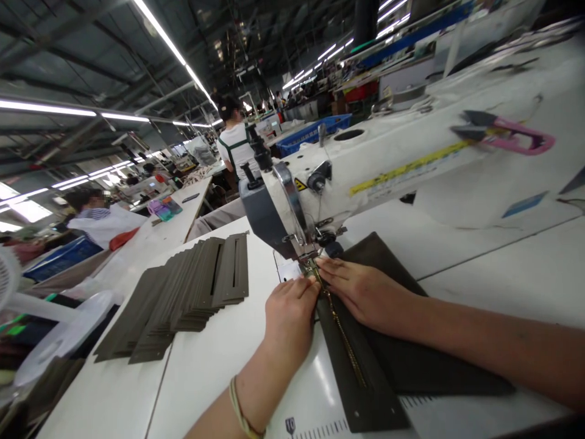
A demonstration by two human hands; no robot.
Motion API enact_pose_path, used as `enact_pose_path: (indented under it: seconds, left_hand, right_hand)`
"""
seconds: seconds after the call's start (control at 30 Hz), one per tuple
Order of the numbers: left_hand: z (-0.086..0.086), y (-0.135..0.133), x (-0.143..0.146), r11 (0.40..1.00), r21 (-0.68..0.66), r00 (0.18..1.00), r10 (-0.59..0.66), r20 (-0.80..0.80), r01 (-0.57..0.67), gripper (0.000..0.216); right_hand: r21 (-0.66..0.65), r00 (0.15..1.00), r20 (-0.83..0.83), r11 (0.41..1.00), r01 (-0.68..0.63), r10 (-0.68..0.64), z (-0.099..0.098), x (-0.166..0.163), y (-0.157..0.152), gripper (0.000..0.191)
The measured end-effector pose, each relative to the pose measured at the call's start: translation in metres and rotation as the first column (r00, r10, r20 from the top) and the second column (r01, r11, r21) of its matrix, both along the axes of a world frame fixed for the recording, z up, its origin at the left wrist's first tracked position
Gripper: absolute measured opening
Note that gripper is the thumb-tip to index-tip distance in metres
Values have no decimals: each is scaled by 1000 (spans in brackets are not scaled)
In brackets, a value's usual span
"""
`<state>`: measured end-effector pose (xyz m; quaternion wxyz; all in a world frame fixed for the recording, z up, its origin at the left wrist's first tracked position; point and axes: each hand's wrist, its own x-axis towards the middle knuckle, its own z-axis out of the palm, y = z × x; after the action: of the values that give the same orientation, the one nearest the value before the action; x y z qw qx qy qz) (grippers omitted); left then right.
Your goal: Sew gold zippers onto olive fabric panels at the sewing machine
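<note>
Table [219, 366]: zip strip [375, 408] lengthwise twd machine [292, 201]

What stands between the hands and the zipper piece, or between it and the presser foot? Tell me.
Nothing visible. The left hand and right hand touch the dark fabric on either side of its zipper, which runs to the presser foot. The stack of cut pieces lies apart, to the left.

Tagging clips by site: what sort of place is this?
Likely a sewing factory: industrial sewing machine, zipper panel being stitched, fanned stack of cut pieces, more workstations behind.
</note>
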<state>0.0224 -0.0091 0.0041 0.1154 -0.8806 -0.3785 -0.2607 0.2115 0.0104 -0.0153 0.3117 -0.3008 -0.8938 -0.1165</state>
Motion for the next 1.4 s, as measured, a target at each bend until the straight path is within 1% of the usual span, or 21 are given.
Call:
enact_pose_path:
  seconds: [0.1,0.27,0.47,0.6,0.7,0.83,1.0,1.07,1.13,1.23,1.3,1.37,1.4]
  left_hand:
    - [1,-1,1,1000,9,1000,-7,-21,7,22]
    - [1,0,0,1000,17,1000,-24,-6,24,22]
    - [4,3,0,997,24,996,-78,-39,79,21]
    - [5,4,0,998,-8,997,-61,-49,61,23]
    - [6,4,0,999,-24,998,-44,-50,43,22]
    - [5,6,1,996,-86,993,10,-121,-20,18]
    - [3,10,2,984,-129,978,95,-187,-120,15]
    - [2,10,2,982,-135,976,105,-190,-132,15]
    - [1,8,0,982,-144,981,94,-171,-119,18]
    - [2,0,-4,989,-141,990,16,-143,-37,25]
    - [3,-8,-6,992,-122,985,-38,-166,17,18]
    - [3,-16,-7,994,-101,978,-67,-196,48,11]
    - [3,-19,-6,994,-92,977,-76,-199,58,11]
  right_hand:
    - [20,1000,8,1000,14,-15,-1,0,1,40]
    - [77,999,-1,996,37,-37,-1,-4,0,38]
    - [74,998,18,996,52,-53,1,-3,-1,37]
    - [58,998,37,997,45,-48,3,-2,-1,35]
    - [77,999,17,996,36,-38,5,-1,0,34]
    - [105,1000,-15,994,8,-6,4,-1,7,33]
    - [48,996,-20,995,-88,89,3,3,19,31]
    - [-1,990,-23,990,-141,141,5,6,20,28]
    - [-80,983,-56,980,-181,177,8,8,17,21]
    - [-215,981,-148,964,-153,123,11,9,7,10]
    - [-269,980,-185,956,-119,71,9,8,-3,12]
    - [-242,980,-195,967,-86,38,2,6,-13,11]
    - [-185,982,-188,981,-58,22,-3,4,-17,12]
